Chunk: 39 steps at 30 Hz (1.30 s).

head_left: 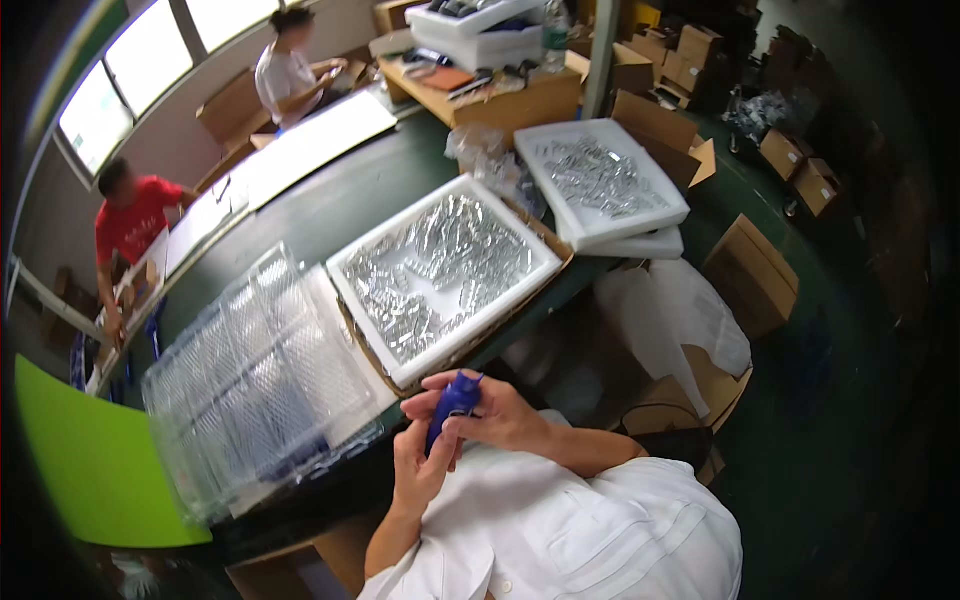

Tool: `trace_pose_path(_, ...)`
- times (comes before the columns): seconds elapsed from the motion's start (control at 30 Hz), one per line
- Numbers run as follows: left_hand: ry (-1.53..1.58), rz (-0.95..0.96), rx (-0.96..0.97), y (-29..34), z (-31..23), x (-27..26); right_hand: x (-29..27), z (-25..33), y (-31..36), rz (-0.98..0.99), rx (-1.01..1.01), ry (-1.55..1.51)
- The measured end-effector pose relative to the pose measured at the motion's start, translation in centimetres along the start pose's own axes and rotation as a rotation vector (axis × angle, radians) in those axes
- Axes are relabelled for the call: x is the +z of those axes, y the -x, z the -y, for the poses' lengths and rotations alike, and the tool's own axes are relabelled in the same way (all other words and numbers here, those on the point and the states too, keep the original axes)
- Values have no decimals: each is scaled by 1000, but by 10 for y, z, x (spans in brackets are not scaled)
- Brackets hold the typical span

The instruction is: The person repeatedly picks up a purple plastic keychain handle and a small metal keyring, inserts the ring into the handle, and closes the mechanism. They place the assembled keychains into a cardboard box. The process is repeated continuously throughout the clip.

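In front of my chest, a small dark blue, bottle-shaped part (458, 403) with a notched top end is held tilted between both hands. My left hand (417, 462) is closed around its lower end from the left. My right hand (508, 415) grips it from the right, with the thumb pressed on its side and the fingers behind it. Just beyond my hands, a white foam tray (375, 372) holds many small, shiny clear pieces. To the left of my hands lies a stack of clear plastic blister trays (255, 365), with some blue showing through underneath.
A second foam tray (655, 225) of clear pieces stands at the right, beside an open cardboard box (660, 130). A bright green panel (90, 460) is at the left. Two people work across the dark green table (320, 190). A wooden stand (520, 105) carries foam boxes and tools.
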<state>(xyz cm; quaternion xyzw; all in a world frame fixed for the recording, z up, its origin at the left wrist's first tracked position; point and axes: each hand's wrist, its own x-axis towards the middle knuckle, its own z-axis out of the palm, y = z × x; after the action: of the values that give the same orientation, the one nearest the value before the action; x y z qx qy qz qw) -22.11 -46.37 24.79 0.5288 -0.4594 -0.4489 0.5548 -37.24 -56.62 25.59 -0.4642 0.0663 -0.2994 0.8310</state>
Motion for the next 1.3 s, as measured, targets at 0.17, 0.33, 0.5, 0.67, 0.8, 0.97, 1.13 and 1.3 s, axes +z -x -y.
trace_pose_path(0.17,114,-20,-25,2,7,-3,1,-5,-5,46,-51,119)
trace_pose_path(0.33,127,-11,-45,2,10,-7,-13,-19,-11,122,-98,235)
trace_pose_path(0.5,184,2,-108,-1,-16,2,-16,-24,-13,-32,-38,328)
trace_pose_path(0.67,109,-35,-49,-15,29,-10,-23,-25,-21,-137,-80,618)
trace_pose_path(0.8,227,12,-159,-26,10,-6,-24,-13,-27,-156,-47,613)
trace_pose_path(0.97,240,10,-130,-41,27,-5,-49,-26,-39,-116,-32,326)
trace_pose_path(1.13,198,48,-183,-40,28,-12,-42,2,-38,-30,109,168)
trace_pose_path(1.3,126,7,-226,-43,29,-15,-33,9,-34,-109,93,177)
